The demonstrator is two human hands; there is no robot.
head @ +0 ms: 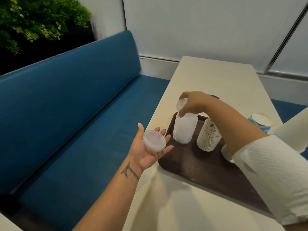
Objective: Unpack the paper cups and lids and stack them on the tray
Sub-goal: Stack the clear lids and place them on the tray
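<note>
My right hand is pinching a light, slippery clear plastic lid by its rim over the tall lid stack, while my left hand is cradling spare lids on flat fingers.

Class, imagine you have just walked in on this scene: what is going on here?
A person is stacking plastic lids on a brown tray on a pale table. The right hand pinches one lid just above a tall stack of lids. The left hand lies open, palm up, with a few more lids resting on it. A stack of paper cups stands beside the lid stack, and another cup sits off the tray.
</note>
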